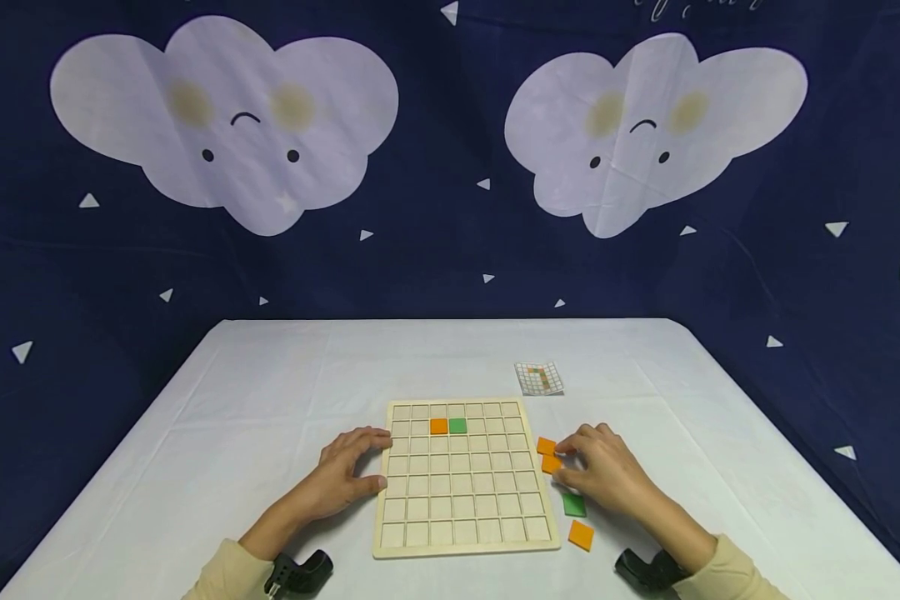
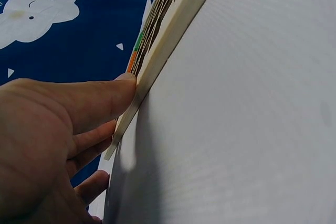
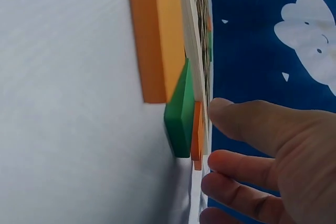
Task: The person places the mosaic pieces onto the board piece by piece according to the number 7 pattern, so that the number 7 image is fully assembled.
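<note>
Head view, with the board as dial and its far edge at twelve. Main item: gridded wooden board (image 1: 462, 485), flat on the white table covering (image 1: 270, 367). Seated in its cells, side by side: first orange tile (image 1: 438, 427), eleven o'clock; first green tile (image 1: 457, 426), twelve. Loose stock: two loose orange tiles (image 1: 551, 464), three o'clock; second green tile (image 1: 574, 505), between three and four; last orange tile (image 1: 581, 535), four. Printed grid card (image 1: 539, 379), one o'clock, with coloured squares. Left hand (image 1: 341, 471), nine o'clock: fingers spread, thumb and fingertips against the board's edge. Right hand (image 1: 606, 468), three o'clock: thumb and fingers parted at the two loose tiles; from my remote seat I cannot tell whether they touch. Pale cursive lettering (image 1: 696, 7), one o'clock on the backdrop (image 1: 450, 258): cropped; I cannot read it.
</note>
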Demonstrator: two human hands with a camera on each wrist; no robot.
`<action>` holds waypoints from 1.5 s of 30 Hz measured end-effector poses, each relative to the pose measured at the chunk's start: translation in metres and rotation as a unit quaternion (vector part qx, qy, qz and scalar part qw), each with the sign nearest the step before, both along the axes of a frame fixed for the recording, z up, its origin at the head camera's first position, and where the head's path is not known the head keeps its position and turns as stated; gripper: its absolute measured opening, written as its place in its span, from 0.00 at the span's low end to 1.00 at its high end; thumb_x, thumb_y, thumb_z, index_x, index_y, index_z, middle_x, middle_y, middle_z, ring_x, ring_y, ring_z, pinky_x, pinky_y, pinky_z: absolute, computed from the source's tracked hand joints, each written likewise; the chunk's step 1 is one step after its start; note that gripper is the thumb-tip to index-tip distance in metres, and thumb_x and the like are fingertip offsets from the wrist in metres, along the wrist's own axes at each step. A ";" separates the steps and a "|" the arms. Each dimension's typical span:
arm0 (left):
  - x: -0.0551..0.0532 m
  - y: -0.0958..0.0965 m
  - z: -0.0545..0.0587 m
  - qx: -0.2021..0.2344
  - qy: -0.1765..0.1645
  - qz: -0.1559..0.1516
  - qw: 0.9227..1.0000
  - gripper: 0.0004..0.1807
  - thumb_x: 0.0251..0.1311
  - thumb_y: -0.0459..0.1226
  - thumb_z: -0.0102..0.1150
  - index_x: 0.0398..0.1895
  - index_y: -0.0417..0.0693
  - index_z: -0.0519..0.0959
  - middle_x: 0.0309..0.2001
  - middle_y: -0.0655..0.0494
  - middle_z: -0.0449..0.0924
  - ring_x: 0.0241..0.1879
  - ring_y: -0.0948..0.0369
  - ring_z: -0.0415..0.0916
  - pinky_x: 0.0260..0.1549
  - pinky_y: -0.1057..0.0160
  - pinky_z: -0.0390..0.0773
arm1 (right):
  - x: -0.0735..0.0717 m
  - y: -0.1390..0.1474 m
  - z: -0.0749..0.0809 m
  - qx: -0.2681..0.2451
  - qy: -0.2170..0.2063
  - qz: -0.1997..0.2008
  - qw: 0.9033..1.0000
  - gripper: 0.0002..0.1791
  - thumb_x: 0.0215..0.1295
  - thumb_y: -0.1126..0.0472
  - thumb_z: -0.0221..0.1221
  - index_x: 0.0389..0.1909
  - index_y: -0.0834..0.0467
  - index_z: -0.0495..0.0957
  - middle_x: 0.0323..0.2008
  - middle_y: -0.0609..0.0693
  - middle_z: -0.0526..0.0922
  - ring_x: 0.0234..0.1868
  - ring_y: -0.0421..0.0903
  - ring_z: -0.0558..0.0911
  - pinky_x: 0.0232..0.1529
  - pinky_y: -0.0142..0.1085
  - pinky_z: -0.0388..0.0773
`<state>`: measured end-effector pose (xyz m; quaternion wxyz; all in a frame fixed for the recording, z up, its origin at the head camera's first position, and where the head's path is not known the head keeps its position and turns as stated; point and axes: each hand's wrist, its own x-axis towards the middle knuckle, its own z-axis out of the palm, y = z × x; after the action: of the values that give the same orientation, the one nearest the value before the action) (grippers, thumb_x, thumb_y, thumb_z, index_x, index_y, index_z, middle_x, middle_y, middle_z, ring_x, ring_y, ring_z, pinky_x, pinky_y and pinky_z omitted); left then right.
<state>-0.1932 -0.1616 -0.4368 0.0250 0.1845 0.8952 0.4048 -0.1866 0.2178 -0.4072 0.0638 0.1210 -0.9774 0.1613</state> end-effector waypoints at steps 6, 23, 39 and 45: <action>0.000 0.000 0.000 -0.002 -0.004 0.000 1.000 0.26 0.50 0.38 0.67 0.55 0.49 0.74 0.64 0.54 0.68 0.68 0.47 0.55 0.62 0.42 0.44 | 0.000 0.000 -0.001 0.004 -0.014 -0.006 1.000 0.15 0.44 0.52 0.70 0.34 0.52 0.83 0.34 0.43 0.78 0.37 0.41 0.68 0.42 0.39 0.65; 0.000 -0.001 0.000 0.005 -0.007 -0.004 1.000 0.27 0.50 0.39 0.67 0.56 0.49 0.74 0.64 0.53 0.68 0.68 0.46 0.55 0.63 0.42 0.42 | -0.002 0.000 -0.005 0.016 -0.010 0.001 1.000 0.13 0.44 0.54 0.70 0.33 0.53 0.83 0.31 0.42 0.76 0.35 0.40 0.68 0.40 0.38 0.65; 0.001 -0.001 0.002 0.006 -0.006 -0.007 1.000 0.27 0.50 0.39 0.67 0.56 0.48 0.74 0.64 0.53 0.68 0.67 0.46 0.56 0.62 0.42 0.43 | -0.002 -0.001 -0.005 0.016 -0.006 -0.003 1.000 0.10 0.47 0.55 0.69 0.31 0.52 0.83 0.29 0.41 0.76 0.34 0.40 0.67 0.40 0.38 0.65; 0.001 -0.001 0.002 0.004 -0.004 -0.006 1.000 0.27 0.50 0.38 0.67 0.56 0.48 0.74 0.63 0.54 0.68 0.66 0.47 0.57 0.61 0.42 0.44 | -0.002 0.000 -0.006 0.013 -0.005 -0.005 1.000 0.09 0.47 0.56 0.69 0.31 0.52 0.83 0.29 0.41 0.76 0.34 0.40 0.67 0.39 0.38 0.64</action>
<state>-0.1923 -0.1624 -0.4349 0.0302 0.1886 0.8924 0.4089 -0.1888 0.2174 -0.4129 0.0582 0.1164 -0.9803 0.1486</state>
